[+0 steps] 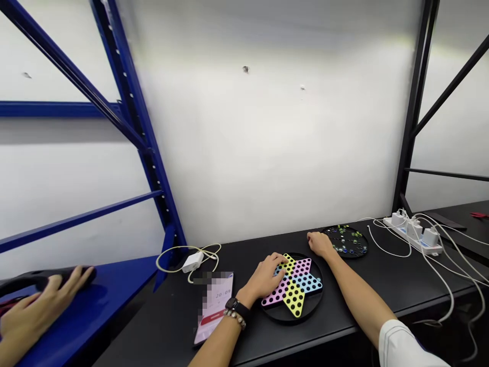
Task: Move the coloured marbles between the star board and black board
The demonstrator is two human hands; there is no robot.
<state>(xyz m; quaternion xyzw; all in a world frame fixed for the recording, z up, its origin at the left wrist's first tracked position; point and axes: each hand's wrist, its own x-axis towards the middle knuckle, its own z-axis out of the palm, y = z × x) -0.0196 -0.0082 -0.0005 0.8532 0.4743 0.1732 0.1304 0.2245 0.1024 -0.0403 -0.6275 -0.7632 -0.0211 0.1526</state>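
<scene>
The phone (220,305) is lying nearest; your left hand (267,274) is resting half-open on the star board (294,285) in its round tray (280,318), your right hand (319,243) curling beside the tray of marbles (353,257), its hold unclear.

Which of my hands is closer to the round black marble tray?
Right. Your right hand is at the left edge of the tray; your left hand is farther left, over the multicoloured star-shaped board.
</scene>
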